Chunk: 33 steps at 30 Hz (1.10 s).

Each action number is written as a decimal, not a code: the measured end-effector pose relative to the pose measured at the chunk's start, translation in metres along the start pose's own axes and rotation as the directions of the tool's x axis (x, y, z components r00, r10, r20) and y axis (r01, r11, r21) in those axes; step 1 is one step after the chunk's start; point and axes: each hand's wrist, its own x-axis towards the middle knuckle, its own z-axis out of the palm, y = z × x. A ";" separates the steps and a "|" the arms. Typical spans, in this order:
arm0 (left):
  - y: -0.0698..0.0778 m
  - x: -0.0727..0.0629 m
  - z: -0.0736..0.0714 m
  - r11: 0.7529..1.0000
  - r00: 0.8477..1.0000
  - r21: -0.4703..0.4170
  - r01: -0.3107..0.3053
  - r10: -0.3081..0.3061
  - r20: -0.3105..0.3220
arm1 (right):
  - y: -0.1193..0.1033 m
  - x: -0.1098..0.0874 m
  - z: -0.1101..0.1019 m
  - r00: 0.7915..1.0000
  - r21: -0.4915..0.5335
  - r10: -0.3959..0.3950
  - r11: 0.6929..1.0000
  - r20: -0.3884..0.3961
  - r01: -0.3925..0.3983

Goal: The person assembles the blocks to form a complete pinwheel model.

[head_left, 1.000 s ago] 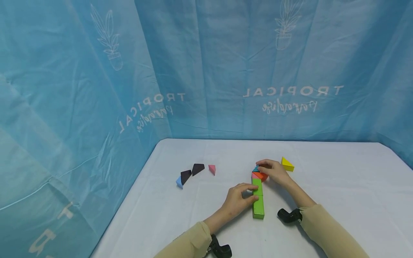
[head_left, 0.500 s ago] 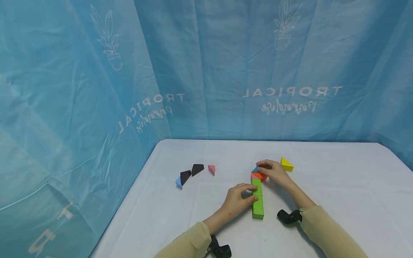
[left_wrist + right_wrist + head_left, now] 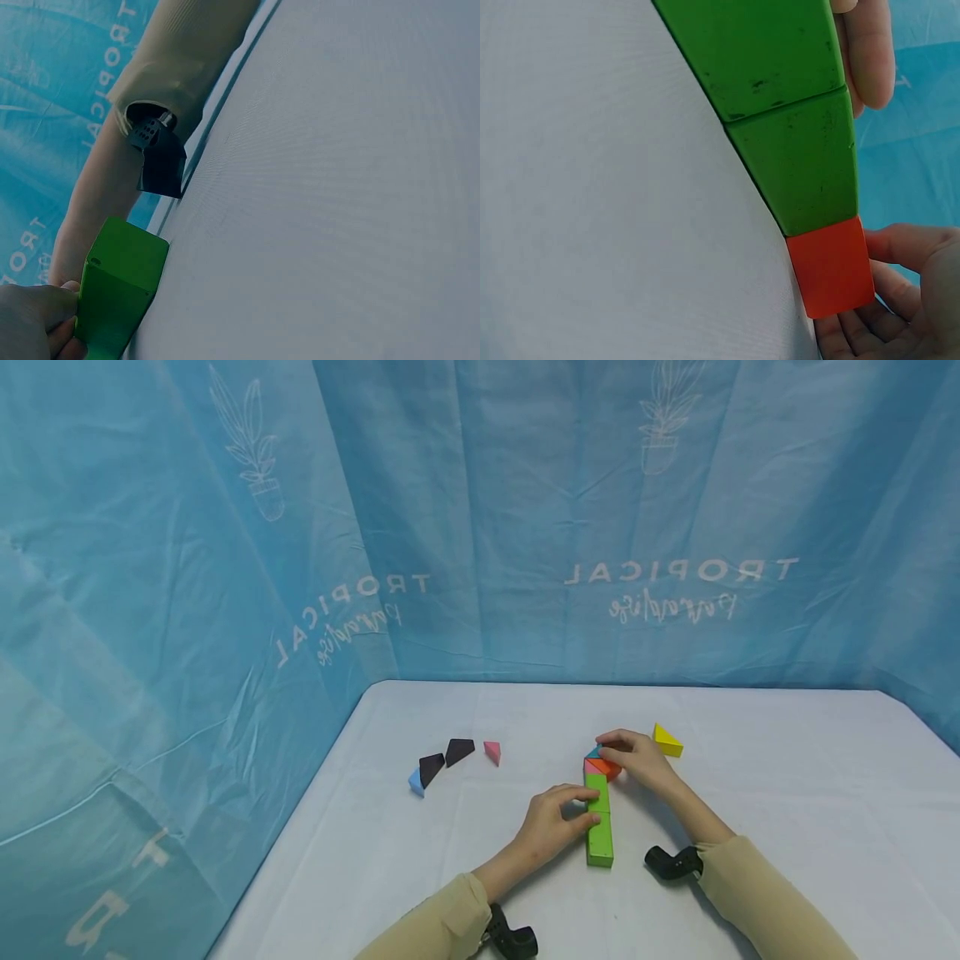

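Thumb and fingers spread, the left hand (image 3: 551, 827) rests on two green blocks without curling round them, its fingertips near their seam. These lie end to end on the white cloth (image 3: 652, 927), with the near green block (image 3: 600, 843) pointing toward the person and the far green block (image 3: 604, 803) touching it. Both are plain and square-edged, with dark scuffs on the side seen from the right wrist. Beyond them, at the row's far end, a small pink wedge (image 3: 591, 768) and an orange block (image 3: 605, 768) sit side by side. Past those comes a blue wedge (image 3: 592, 752), pinched by the thumb and bent fingers of the right hand (image 3: 637, 758), which hides part of it and overhangs the orange one.

Well off to the left lie a light-blue block (image 3: 416, 782), a black block (image 3: 431, 769) touching it, a second black block (image 3: 460, 752) just beside, and a loose pink block (image 3: 492, 752). Near the right hand is a yellow wedge (image 3: 667, 741). Behind everything hangs a blue curtain (image 3: 487, 527) with mirrored lettering.
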 end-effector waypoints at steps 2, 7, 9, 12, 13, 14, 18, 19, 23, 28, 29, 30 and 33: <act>0.000 0.000 0.000 1.000 1.000 -0.002 0.000 0.000 0.001 | -0.001 0.000 0.000 1.000 0.002 0.000 1.000 0.000 0.000; 0.000 0.000 0.000 1.000 1.000 -0.001 0.003 -0.003 0.005 | -0.003 -0.001 -0.001 1.000 0.000 0.011 1.000 -0.004 -0.011; 0.000 0.000 0.000 1.000 1.000 -0.001 0.006 -0.006 0.005 | -0.003 -0.001 -0.003 1.000 -0.006 0.022 1.000 -0.005 -0.022; 0.000 0.001 0.000 1.000 1.000 -0.002 0.007 -0.007 0.006 | -0.007 -0.003 -0.009 0.999 -0.002 0.031 1.000 -0.022 -0.031; 0.000 0.001 0.000 1.000 1.000 -0.003 0.004 -0.004 0.007 | -0.008 -0.003 -0.011 0.999 0.002 0.033 0.999 -0.034 -0.033; 0.000 0.000 0.000 1.000 1.000 -0.005 0.003 -0.003 0.008 | -0.010 -0.004 -0.015 0.998 0.008 0.032 0.999 -0.052 -0.031; -0.002 0.000 0.001 1.000 1.000 -0.001 -0.014 0.014 0.006 | -0.012 -0.004 -0.032 0.985 0.047 0.041 0.998 -0.169 -0.033; -0.002 0.000 0.001 1.000 1.000 -0.001 -0.017 0.017 0.006 | -0.011 -0.004 -0.037 0.980 0.055 0.048 0.998 -0.195 -0.038; -0.001 -0.001 0.000 1.000 1.000 -0.003 -0.021 0.021 0.004 | 0.011 0.006 -0.055 0.946 0.084 0.069 0.995 -0.316 -0.045; 0.000 -0.001 -0.001 1.000 1.000 -0.017 -0.011 0.011 0.003 | 0.038 0.014 -0.066 0.929 0.049 0.058 0.998 -0.366 -0.043; 0.000 -0.001 -0.001 1.000 1.000 -0.016 -0.010 0.010 0.005 | 0.040 0.013 -0.067 0.929 0.039 0.050 0.998 -0.367 -0.039; 0.000 -0.001 0.000 1.000 1.000 -0.017 -0.008 0.008 0.006 | 0.032 0.007 -0.067 0.935 0.033 0.059 0.998 -0.350 -0.050; 0.000 0.000 0.000 1.000 1.000 -0.021 0.001 0.000 0.011 | 0.013 -0.006 -0.067 0.952 -0.010 0.068 0.997 -0.299 -0.075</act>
